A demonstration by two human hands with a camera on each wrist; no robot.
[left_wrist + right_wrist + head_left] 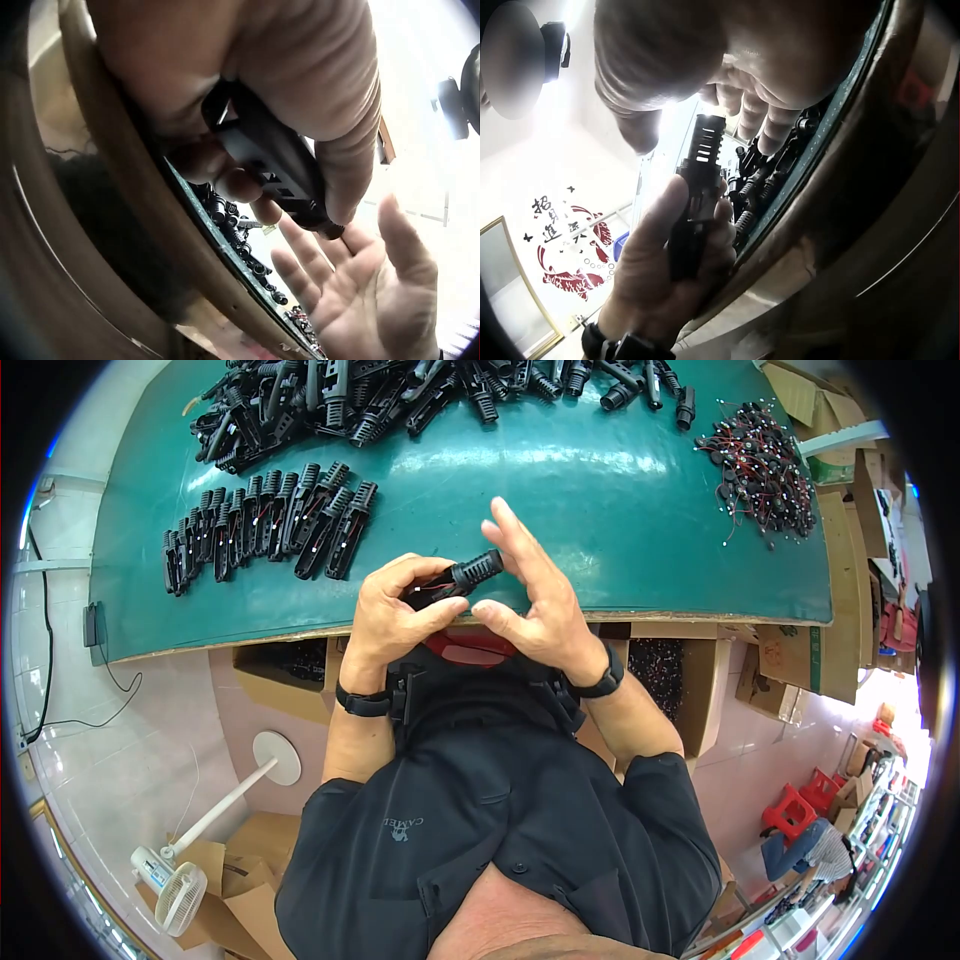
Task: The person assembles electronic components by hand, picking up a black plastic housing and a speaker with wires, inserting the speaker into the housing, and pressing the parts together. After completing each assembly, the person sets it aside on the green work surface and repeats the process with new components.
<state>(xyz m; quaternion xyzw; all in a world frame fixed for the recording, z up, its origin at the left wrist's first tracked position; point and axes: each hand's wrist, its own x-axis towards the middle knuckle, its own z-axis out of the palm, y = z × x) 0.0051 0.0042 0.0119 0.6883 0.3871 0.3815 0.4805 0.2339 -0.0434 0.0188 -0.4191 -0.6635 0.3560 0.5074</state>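
Over the table's front edge, my left hand (pixel 392 612) grips a black plastic housing (pixel 440 586) with a ribbed, slotted cylindrical end. Thin red wire shows inside its body in the head view. The ribbed end points away from the palm, up and to the right. My right hand (pixel 545 600) stands beside that end with its fingers straight and thumb spread. In the left wrist view, slots along the housing (pixel 274 169) show between thumb and fingers. From the right wrist, the ribbed end of the housing (pixel 705 142) reaches up close to my right fingers.
The green table (pixel 600 530) bears a row of similar housings (pixel 270 520) at left and a large heap (pixel 380 400) of black parts along the back. A pile of small wired components (pixel 757 470) lies at right. Boxes (pixel 285 678) of parts stand below the edge.
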